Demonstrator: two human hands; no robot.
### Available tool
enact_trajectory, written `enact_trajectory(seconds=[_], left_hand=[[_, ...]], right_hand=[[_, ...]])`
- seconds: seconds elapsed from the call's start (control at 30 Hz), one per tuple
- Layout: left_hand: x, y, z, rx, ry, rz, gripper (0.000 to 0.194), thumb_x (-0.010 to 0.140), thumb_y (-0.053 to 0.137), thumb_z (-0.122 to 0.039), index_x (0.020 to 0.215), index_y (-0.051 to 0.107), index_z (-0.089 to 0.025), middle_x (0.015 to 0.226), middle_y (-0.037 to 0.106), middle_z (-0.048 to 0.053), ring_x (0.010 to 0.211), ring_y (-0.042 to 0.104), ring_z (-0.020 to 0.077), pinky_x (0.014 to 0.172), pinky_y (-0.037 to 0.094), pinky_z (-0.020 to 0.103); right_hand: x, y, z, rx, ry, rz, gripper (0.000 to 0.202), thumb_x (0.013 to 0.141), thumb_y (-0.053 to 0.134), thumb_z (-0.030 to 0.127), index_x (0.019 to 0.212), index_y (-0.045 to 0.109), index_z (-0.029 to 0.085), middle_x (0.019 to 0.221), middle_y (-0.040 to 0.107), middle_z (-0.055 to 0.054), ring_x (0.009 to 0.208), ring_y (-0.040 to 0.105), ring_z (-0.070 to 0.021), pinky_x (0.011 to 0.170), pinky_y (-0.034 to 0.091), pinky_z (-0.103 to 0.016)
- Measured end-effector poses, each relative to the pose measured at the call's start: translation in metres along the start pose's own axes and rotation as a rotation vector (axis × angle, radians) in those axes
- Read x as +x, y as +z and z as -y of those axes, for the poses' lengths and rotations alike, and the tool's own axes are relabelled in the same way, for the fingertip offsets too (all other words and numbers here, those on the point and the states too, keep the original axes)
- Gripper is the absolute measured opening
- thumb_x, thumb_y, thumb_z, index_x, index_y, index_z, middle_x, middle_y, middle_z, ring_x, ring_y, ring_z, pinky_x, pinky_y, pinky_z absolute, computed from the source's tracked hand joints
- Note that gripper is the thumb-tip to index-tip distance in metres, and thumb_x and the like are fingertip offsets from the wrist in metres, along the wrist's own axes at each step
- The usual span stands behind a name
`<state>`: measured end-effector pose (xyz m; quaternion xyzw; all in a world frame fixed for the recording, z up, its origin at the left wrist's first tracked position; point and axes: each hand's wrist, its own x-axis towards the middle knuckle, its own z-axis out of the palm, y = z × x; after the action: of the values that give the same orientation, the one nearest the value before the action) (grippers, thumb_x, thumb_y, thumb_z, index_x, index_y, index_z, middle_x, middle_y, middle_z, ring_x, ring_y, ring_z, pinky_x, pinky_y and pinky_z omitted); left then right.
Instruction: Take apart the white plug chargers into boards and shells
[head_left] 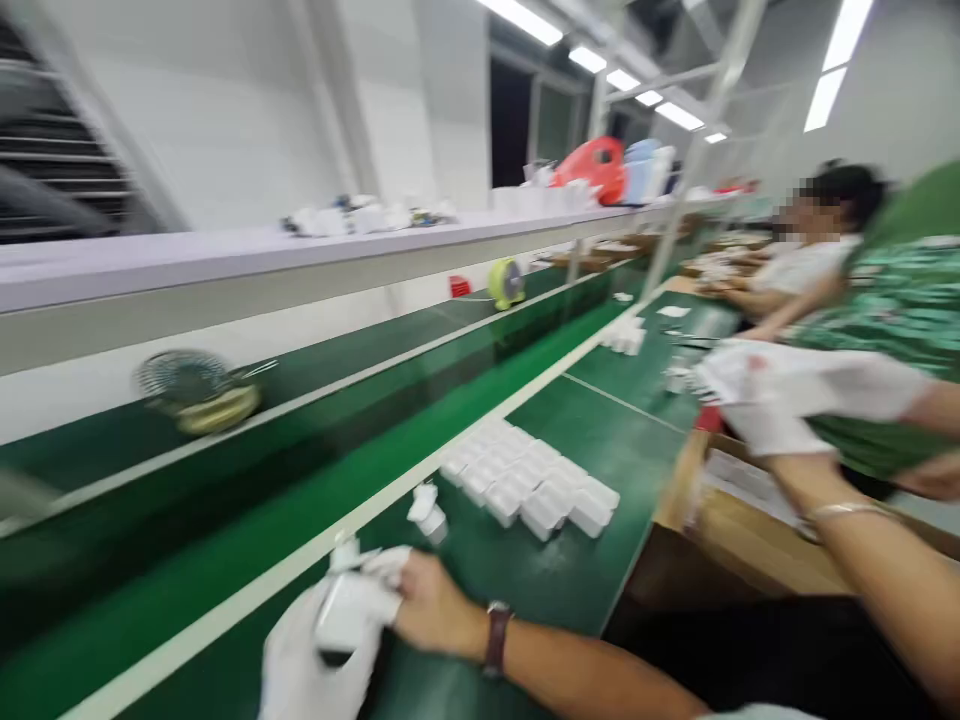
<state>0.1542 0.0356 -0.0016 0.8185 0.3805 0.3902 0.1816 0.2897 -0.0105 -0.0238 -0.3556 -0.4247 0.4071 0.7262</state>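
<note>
In the head view, my gloved left hand (300, 665) wraps round a small white box-like piece (341, 612) with rounded corners and a dark patch at its lower end. My right hand (420, 597), with white covering on its fingers and a dark watch on the wrist, closes on the upper right side of the same piece. Motion blur hides the exact finger contact. Just beyond stands a loose white piece (429, 513) with an open flap. Several similar white boxes (525, 475) sit in tight rows on the green work surface (487, 570).
A green conveyor belt (420, 400) runs along the left behind a pale rail. A small fan (199, 390) and a yellow-green fan (506, 284) stand beyond it. At right, a co-worker's gloved hands (780, 390) hover over a cardboard box (757, 520). A shelf (225, 255) crosses above.
</note>
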Motion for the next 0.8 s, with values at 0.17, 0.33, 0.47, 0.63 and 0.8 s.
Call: enact_trajectory(seconds=[0.17,0.33,0.47,0.63,0.8], left_hand=[[-0.012,-0.036,-0.008,0.030,0.077,-0.065,0.056,0.082,0.073,-0.029,0.133,0.052,-0.021,0.124,0.065,0.013,0.113,0.063,0.0292,0.096,0.055,0.046],[-0.010,-0.024,-0.021,-0.083,0.056,-0.008,0.055,0.083,0.072,-0.019,0.134,0.051,-0.023,0.127,0.064,0.012,0.117,0.062,0.0269,0.094,0.058,0.043],[-0.013,-0.022,-0.018,-0.095,0.032,0.006,0.055,0.083,0.072,-0.020,0.134,0.052,-0.024,0.127,0.063,0.011,0.119,0.061,0.0272,0.096,0.057,0.044],[-0.012,-0.024,-0.018,-0.078,0.039,0.028,0.056,0.083,0.072,-0.021,0.135,0.050,-0.024,0.128,0.062,0.012,0.120,0.060,0.0279,0.098,0.056,0.046],[-0.009,-0.023,-0.020,-0.055,0.041,0.025,0.053,0.082,0.073,-0.023,0.132,0.052,-0.022,0.126,0.062,0.013,0.118,0.062,0.0285,0.098,0.057,0.046]], right_hand=[[-0.021,0.030,-0.012,0.368,0.340,0.012,0.025,0.094,0.063,0.041,0.109,0.068,0.022,0.099,0.073,-0.004,0.083,0.069,-0.0194,0.078,0.057,-0.039],[-0.024,0.024,0.006,0.482,0.440,-0.083,0.028,0.084,0.075,0.040,0.104,0.072,0.020,0.102,0.074,-0.006,0.090,0.069,-0.0217,0.083,0.056,-0.039],[-0.025,0.025,0.010,0.507,0.464,-0.142,0.030,0.078,0.080,0.038,0.101,0.074,0.020,0.100,0.075,-0.005,0.092,0.068,-0.0229,0.084,0.056,-0.039],[-0.025,0.026,0.009,0.518,0.484,-0.151,0.032,0.076,0.082,0.039,0.100,0.074,0.020,0.099,0.075,-0.006,0.091,0.069,-0.0238,0.082,0.056,-0.040],[-0.024,0.024,0.008,0.502,0.488,-0.155,0.033,0.075,0.082,0.041,0.099,0.074,0.020,0.097,0.075,-0.006,0.091,0.068,-0.0237,0.082,0.056,-0.040]])
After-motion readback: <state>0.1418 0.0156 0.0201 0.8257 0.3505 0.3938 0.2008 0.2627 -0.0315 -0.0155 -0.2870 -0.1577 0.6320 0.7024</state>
